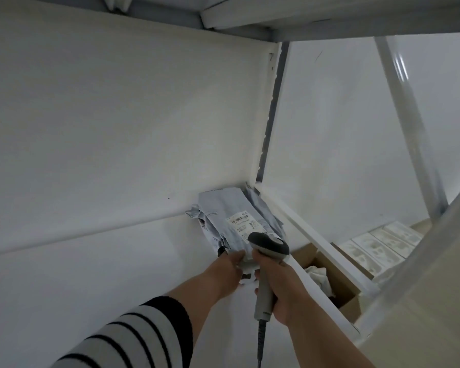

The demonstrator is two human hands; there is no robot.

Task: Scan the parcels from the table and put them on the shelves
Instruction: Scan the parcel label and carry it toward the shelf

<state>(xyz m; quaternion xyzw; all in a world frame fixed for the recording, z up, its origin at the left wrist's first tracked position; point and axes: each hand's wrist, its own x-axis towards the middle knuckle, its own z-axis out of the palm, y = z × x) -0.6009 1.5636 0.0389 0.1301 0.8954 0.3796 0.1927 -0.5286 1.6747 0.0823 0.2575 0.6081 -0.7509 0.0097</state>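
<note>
A grey plastic mailer parcel (225, 221) lies on the white shelf (117, 261), pushed into the back right corner where the wall meets the shelf's upright post (270, 115); its film is crumpled and creased, with a torn-looking flap sticking out at the left edge and dark print showing on the folded underside near the front; a white shipping label (247, 224) with a barcode and small black text sits on its upper face, towards the near end; the left hand (230, 272), arm in a black-and-white striped sleeve (133, 338), grips the parcel's near end, thumb on top and fingers curled beneath; the right hand (279, 285) is clenched round the handle of a grey barcode scanner (268, 251), whose dark head hangs just over the label and hides its near corner; a coiled black cable (260, 338) runs down from the handle; beyond the shelf's right edge, lower down, an open cardboard box (327, 277) holds crumpled white material, and a row of white patterned packages (377, 247) stands near it
</note>
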